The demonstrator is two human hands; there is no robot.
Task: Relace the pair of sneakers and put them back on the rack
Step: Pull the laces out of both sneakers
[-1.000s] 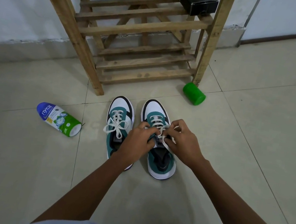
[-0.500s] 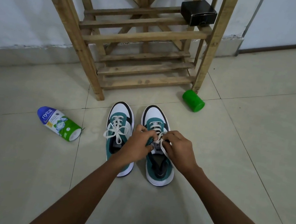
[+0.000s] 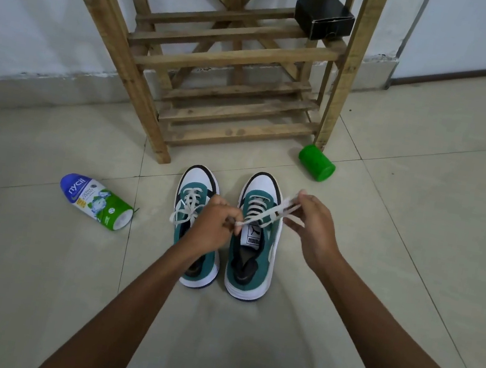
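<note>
Hands, together before, now stretch lace (image 3: 265,215) apart.

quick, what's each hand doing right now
Left hand: closed, pinching one end of the lace of the right sneaker.
Right hand: closed on the other end, pulled up.

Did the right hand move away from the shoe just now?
Yes. The right hand pulled outward to the right, off the right teal-and-white sneaker, stretching the white lace toward the green plastic jar.
</note>
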